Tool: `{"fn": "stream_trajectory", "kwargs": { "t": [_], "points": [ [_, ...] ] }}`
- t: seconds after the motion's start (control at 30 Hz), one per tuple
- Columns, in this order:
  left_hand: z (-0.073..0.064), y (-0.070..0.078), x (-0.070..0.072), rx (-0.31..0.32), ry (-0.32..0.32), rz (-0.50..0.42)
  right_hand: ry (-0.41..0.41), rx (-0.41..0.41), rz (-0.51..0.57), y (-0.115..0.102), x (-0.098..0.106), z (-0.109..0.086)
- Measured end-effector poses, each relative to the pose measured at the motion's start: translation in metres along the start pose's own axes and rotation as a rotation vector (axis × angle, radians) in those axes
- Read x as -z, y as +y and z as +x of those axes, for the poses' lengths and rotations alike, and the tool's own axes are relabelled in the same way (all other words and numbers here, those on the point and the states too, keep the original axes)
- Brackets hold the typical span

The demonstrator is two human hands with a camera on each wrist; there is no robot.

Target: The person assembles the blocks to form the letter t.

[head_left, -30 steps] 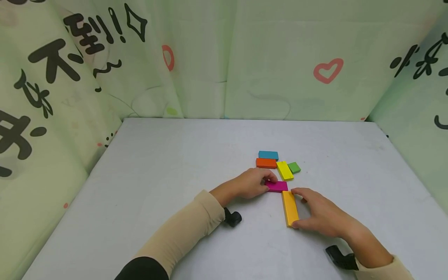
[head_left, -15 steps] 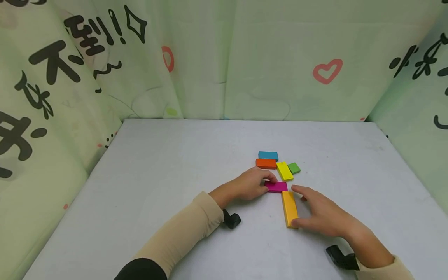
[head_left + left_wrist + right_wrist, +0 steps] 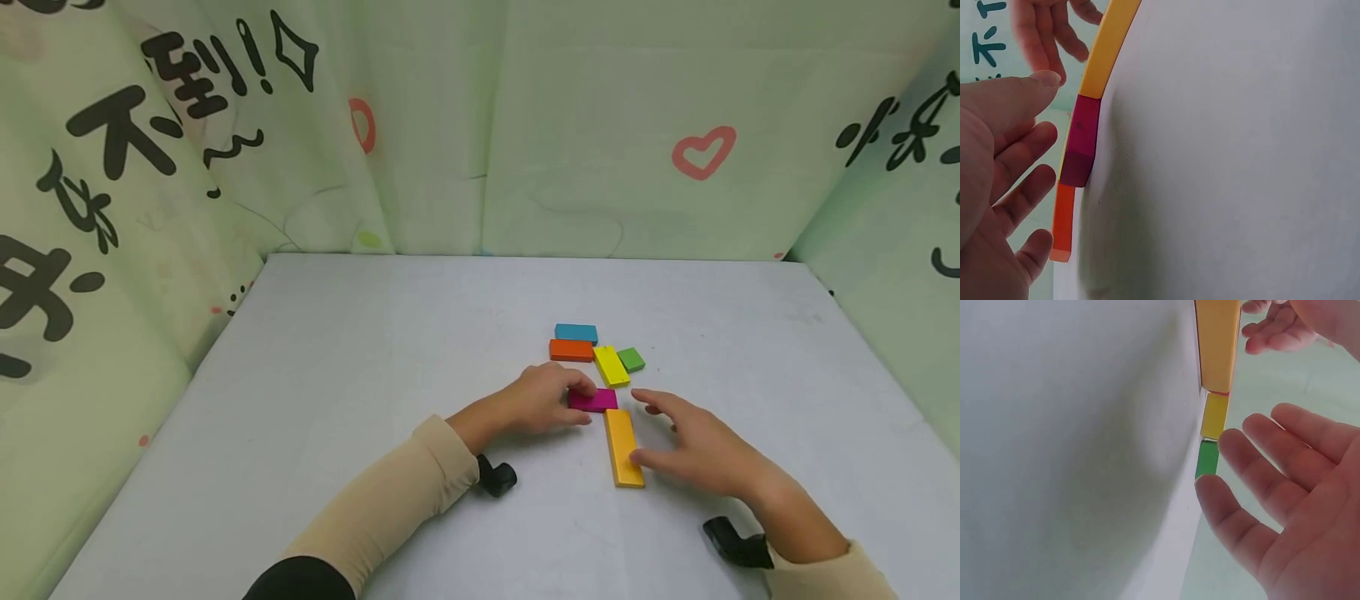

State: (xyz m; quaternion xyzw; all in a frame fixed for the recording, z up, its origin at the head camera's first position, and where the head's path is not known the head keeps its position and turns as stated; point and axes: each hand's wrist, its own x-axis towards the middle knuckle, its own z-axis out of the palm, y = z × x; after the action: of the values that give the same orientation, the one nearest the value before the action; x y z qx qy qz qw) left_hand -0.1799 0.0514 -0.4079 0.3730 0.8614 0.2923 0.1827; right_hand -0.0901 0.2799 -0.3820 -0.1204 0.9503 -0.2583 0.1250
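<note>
My left hand (image 3: 540, 400) is at the left end of a flat magenta block (image 3: 597, 402), thumb and fingers spread around it without pinching. In the left wrist view its fingers are loosely bent, apart from the magenta block (image 3: 1082, 137). To the right, my right hand (image 3: 701, 442) hovers with fingers extended, its thumb overlapping the edge of a long amber block (image 3: 622, 450). The amber block's far end meets the magenta one at its near right corner. In the right wrist view, the fingers of my right hand (image 3: 1297, 487) are spread and hold nothing.
Beyond the hands lie a yellow block (image 3: 611, 367), a green block (image 3: 632, 360), an orange-red block (image 3: 571, 351) and a blue block (image 3: 576, 333), set close together on the white table (image 3: 375, 333). A printed light green curtain (image 3: 585, 125) encloses the back and sides.
My left thumb has come away from the magenta block and extended. My right hand has drawn back slightly from the amber block and lifted. The blocks look unmoved.
</note>
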Motion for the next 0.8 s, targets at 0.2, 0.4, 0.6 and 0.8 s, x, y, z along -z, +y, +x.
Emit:
{"fn": "stream_trajectory", "kwargs": {
  "t": [0.2, 0.4, 0.6, 0.8],
  "points": [
    [-0.003, 0.004, -0.001, -0.028, -0.014, 0.016, 0.044, 0.053, 0.042, 0.005, 0.002, 0.001],
    [-0.004, 0.009, -0.005, -0.05, -0.022, 0.034, 0.066, 0.057, 0.056, 0.009, 0.005, 0.002],
    [-0.004, 0.013, -0.012, -0.074, -0.014, 0.084, 0.078, 0.063, 0.058, 0.011, 0.006, 0.003],
    [-0.004, 0.017, -0.014, -0.05, -0.006, 0.112, 0.087, 0.072, 0.063, 0.008, 0.008, 0.004]
  ]
}}
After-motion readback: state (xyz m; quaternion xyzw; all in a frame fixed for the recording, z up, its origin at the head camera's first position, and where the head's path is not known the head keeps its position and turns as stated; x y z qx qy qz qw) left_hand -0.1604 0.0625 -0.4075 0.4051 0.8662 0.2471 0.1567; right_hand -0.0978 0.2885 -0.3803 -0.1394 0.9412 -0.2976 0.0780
